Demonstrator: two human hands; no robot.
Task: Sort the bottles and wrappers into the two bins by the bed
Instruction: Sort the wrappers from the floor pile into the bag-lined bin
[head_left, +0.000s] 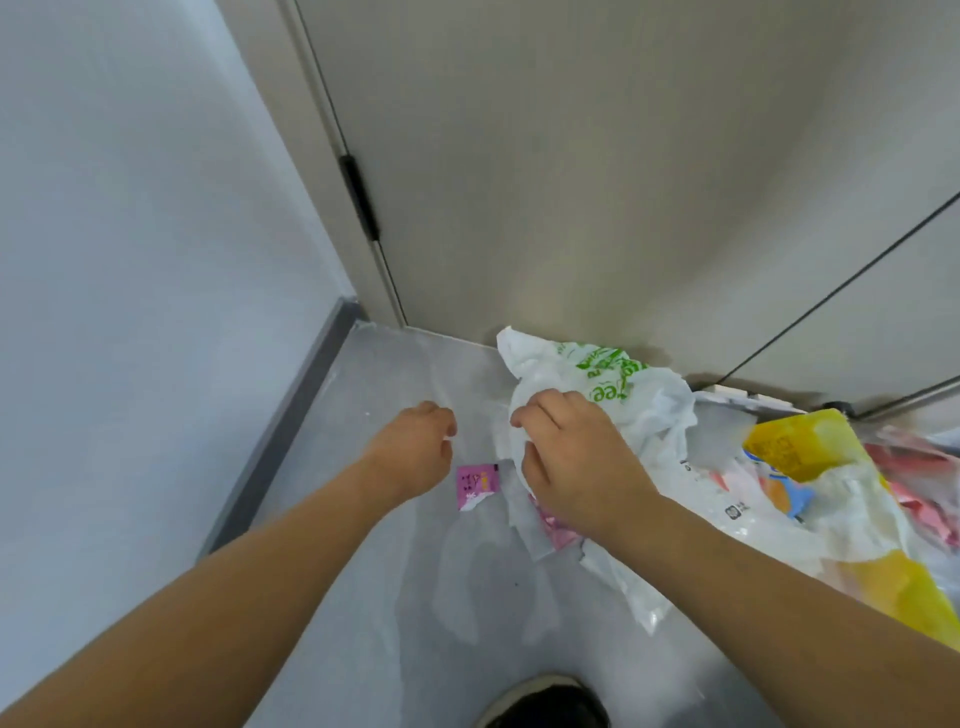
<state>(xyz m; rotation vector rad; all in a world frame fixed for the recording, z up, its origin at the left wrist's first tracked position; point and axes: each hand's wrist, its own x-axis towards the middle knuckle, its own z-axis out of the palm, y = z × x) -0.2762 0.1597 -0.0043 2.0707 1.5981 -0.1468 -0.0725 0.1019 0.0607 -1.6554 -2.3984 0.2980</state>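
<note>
My left hand (415, 447) is curling away from me, hiding its fingers. The right edge is cutting off the yellow bag (810, 452), and the bottom edge is clipping my shoe (550, 704).

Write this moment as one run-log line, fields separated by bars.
left hand: curled, empty, above floor | right hand: grips white bag | pink wrapper: on floor | bins: not in view
</note>
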